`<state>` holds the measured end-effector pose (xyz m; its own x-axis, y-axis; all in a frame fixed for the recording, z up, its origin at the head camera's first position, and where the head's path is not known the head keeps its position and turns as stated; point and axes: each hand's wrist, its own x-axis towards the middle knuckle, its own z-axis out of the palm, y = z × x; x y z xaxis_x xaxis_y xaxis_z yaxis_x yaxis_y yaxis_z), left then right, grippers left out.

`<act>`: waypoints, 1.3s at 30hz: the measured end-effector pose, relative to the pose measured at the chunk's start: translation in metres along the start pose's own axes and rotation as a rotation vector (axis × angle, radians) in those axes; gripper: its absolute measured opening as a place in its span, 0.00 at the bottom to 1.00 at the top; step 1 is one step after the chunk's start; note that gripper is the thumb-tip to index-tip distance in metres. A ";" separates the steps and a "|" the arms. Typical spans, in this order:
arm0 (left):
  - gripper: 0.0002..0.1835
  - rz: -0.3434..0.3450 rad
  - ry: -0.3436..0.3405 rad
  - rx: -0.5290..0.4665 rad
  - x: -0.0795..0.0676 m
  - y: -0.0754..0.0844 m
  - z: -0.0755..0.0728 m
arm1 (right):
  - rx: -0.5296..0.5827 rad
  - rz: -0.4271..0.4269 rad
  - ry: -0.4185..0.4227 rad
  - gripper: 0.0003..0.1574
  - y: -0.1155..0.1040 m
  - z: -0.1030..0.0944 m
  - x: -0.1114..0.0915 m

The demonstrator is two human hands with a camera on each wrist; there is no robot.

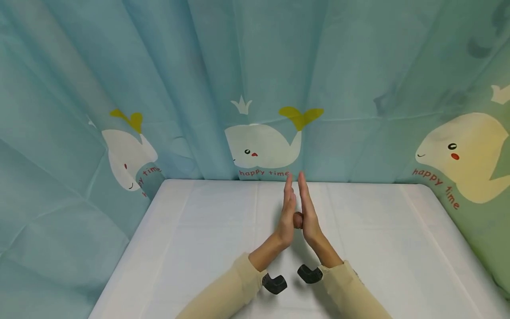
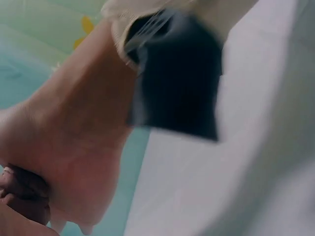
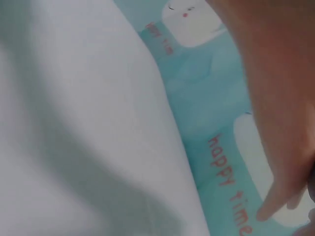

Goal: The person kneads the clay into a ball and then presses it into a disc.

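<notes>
Between my two palms sits a round brown walnut (image 1: 298, 220), wrinkled and dark in the left wrist view (image 2: 24, 191). My left hand (image 1: 286, 223) presses it from the left with straight fingers. From the other side my right hand (image 1: 310, 221) presses too, its fingers also straight and pointing away from me. The fingertips of both hands stand a little apart, close to each other. Most of the walnut's sides are covered by the palms. In the right wrist view only a dark sliver of it shows at the right edge.
A white table (image 1: 215, 239) lies under the hands. Behind it hangs a blue-green curtain (image 1: 271, 53) printed with whales and "happy time". Black wrist mounts (image 1: 274, 284) stick out inward from both beige sleeves (image 1: 227, 292), close to each other.
</notes>
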<state>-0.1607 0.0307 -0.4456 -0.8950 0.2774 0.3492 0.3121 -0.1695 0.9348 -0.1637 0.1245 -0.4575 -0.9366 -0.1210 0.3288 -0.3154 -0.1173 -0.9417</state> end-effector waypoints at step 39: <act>0.35 0.018 -0.011 0.027 0.006 -0.006 -0.006 | 0.020 -0.059 0.010 0.35 -0.020 0.014 -0.004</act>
<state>-0.1696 0.0277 -0.4494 -0.8859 0.2846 0.3664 0.3366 -0.1493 0.9297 -0.1519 0.1135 -0.4387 -0.9182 -0.1032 0.3824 -0.3666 -0.1439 -0.9192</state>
